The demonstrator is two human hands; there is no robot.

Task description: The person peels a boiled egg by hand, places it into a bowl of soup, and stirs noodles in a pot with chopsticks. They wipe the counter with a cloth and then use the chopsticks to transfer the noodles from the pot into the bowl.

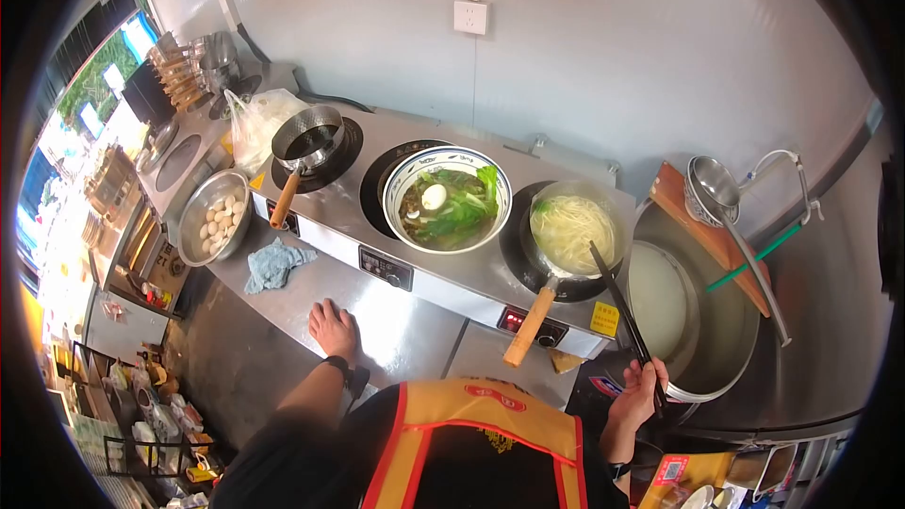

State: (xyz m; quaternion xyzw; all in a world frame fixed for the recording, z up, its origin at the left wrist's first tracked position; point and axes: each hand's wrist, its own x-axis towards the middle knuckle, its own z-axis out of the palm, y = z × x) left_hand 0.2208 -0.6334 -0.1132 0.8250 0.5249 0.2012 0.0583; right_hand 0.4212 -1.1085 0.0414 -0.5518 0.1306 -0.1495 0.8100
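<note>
Long black chopsticks [619, 300] are gripped in my right hand [638, 394], their tips at the edge of a pan of noodles [573, 231] in pale liquid. That pan's wooden handle [531, 325] points toward me, and neither hand touches it. My left hand [334, 328] rests on the steel counter [396, 316] with its fingers slightly spread and nothing in them. A blue cloth [277, 266] lies to its upper left. On the middle burner stands a patterned bowl [502, 190] with soup, leafy greens and an egg.
A dark pan [309, 137] with a wooden handle sits on the left burner. Further left is a metal bowl of eggs [217, 219]. At right, a large pot [745, 349] stands near a wooden board [707, 226] and a ladle [754, 269].
</note>
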